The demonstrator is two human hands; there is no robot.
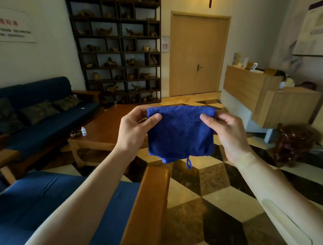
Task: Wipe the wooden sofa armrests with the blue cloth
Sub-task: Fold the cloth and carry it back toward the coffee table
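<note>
A folded blue cloth (180, 132) with a small loop at its bottom edge hangs in the air in front of me. My left hand (136, 129) pinches its upper left corner between thumb and fingers. My right hand (224, 132) pinches its upper right corner the same way. Below the cloth, a wooden sofa armrest (150, 203) runs from the bottom centre upward, beside a blue seat cushion (48, 199). A second blue sofa (40, 110) with a wooden armrest (86, 93) stands along the left wall.
A wooden coffee table (105, 129) holds an ashtray (75, 134) and a small white bottle (84, 131). A dark display shelf (121, 49) and a door (198, 56) stand at the back. A wooden counter (252, 91) and a brown carved object (292, 143) are at right. The floor is checkered tile.
</note>
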